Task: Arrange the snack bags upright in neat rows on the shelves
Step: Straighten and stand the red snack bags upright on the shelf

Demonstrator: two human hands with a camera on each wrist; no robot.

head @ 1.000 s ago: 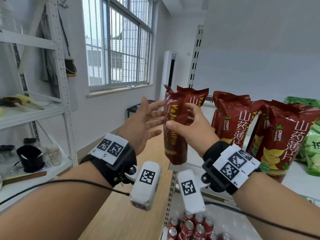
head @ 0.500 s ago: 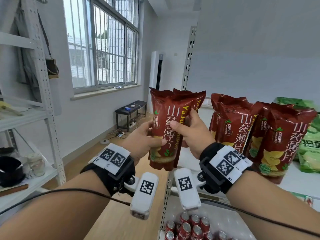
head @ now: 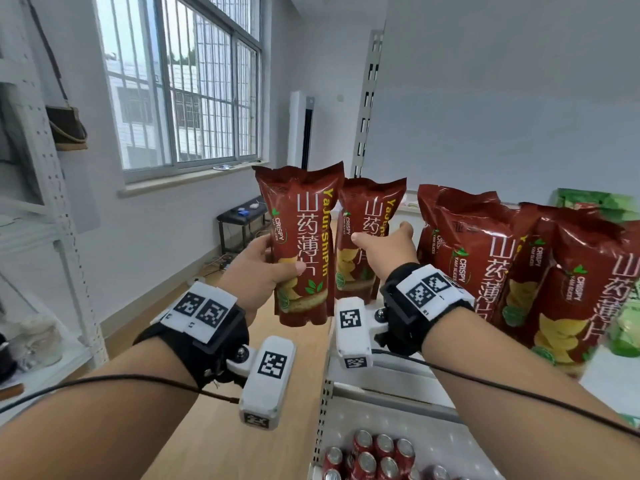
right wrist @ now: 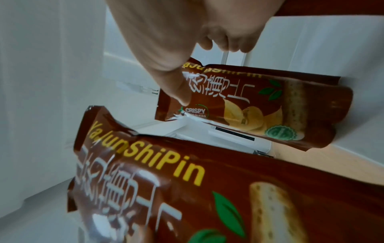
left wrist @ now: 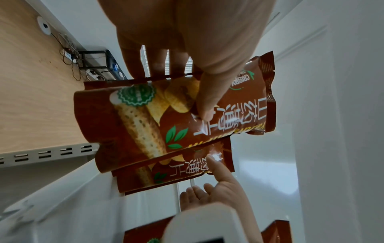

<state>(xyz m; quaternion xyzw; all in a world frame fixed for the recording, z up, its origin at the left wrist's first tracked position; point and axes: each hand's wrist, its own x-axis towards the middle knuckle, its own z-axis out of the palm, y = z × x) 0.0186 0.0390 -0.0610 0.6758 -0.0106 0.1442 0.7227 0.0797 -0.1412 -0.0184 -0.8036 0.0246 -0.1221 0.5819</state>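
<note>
Two red-brown snack bags are up in front of me, both upright with the print facing me. My left hand grips the nearer bag low down, thumb on its front, fingers behind. My right hand holds the second bag just to the right of it, thumb pressed on its front. Its fingers are past the bag's far edge. Whether this second bag rests on the shelf I cannot tell. More of the same bags stand leaning on the white shelf.
Green snack bags stand at the far right of the shelf. Red drink cans fill the shelf below. The slotted shelf post rises behind the held bags. A white rack stands at the left, with wooden floor between.
The two bags were held together in front of me. My left hand has now taken one and drawn it left and up, and the right hand keeps the other.
</note>
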